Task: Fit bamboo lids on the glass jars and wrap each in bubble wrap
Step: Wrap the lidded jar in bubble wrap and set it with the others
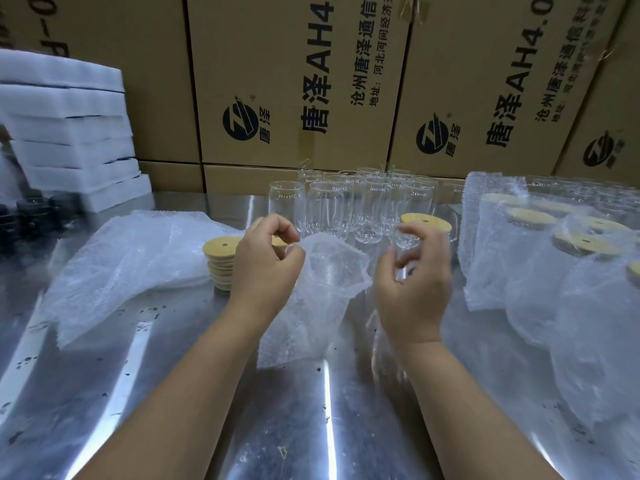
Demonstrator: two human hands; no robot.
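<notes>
The person's left hand pinched the rim of a bubble-wrap pouch in its fingers, lifting the mouth open toward the right. The right hand had its fingers curled round a glass jar just beside that mouth, a bamboo lid apparently on it, ready, I judged, to slide in. On the bench, spare lids were stacked by the left hand, with bare jars behind and wrapped jars set aside right.

The left hand, pinching the bubble wrap bag, hides part of the stack of bamboo lids. Whatever clear thing lies within the curled fingers of the right hand is too smeared to tell. The wrapped jars run off the right edge.
</notes>
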